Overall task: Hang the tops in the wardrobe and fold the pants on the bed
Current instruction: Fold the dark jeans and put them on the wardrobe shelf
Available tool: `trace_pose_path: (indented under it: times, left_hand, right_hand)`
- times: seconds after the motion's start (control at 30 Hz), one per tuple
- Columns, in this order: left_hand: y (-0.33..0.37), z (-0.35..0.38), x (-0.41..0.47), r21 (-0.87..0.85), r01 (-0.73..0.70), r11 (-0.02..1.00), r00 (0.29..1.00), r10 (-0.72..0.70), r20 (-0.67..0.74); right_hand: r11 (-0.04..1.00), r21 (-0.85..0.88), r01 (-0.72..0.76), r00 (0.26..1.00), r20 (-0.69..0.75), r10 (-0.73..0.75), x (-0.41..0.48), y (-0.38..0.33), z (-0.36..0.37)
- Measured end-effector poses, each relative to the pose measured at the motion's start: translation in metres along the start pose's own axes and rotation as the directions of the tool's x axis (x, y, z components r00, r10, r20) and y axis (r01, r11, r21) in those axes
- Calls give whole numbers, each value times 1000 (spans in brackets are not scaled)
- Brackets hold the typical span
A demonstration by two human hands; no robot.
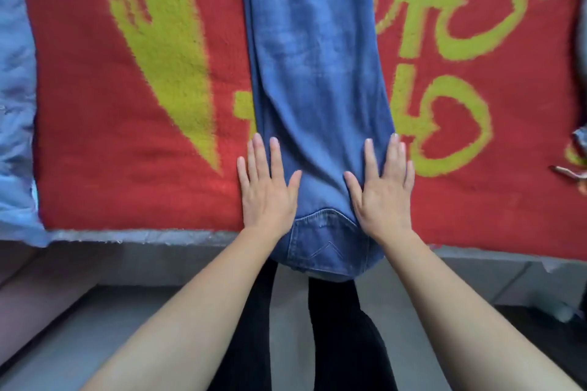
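Note:
A pair of blue jeans [314, 73] lies lengthwise on the bed, folded leg over leg, running away from me. Its waist end with a back pocket [327, 241] hangs over the bed's near edge. My left hand [266, 187] lies flat with straight fingers on the left edge of the jeans, partly on the blanket. My right hand [382, 190] presses flat on the right edge of the jeans. Neither hand grips anything.
A red blanket [127, 168] with yellow-green patterns covers the bed. Light blue cloth [16, 105] lies along the left edge. A dark item [581, 136] shows at the far right. Grey floor and my dark-trousered legs are below.

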State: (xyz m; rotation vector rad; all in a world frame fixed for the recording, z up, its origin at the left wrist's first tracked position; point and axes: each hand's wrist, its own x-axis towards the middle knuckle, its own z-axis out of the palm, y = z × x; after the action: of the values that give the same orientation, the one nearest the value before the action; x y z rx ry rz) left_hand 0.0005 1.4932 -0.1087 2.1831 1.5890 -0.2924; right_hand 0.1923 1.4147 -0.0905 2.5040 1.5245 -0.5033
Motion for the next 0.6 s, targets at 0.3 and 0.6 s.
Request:
trace_pose_path:
  times: [0.3,0.6]
  left_hand:
    - [29,18,-117,-579,584,570,808,-479,343]
    - [14,18,-170,-656,574,491,793,-132,595]
  right_hand:
    - [546,678,-491,866,316,387,-113,21,12]
    - [656,601,-457,839,535,94,-154,78,36]
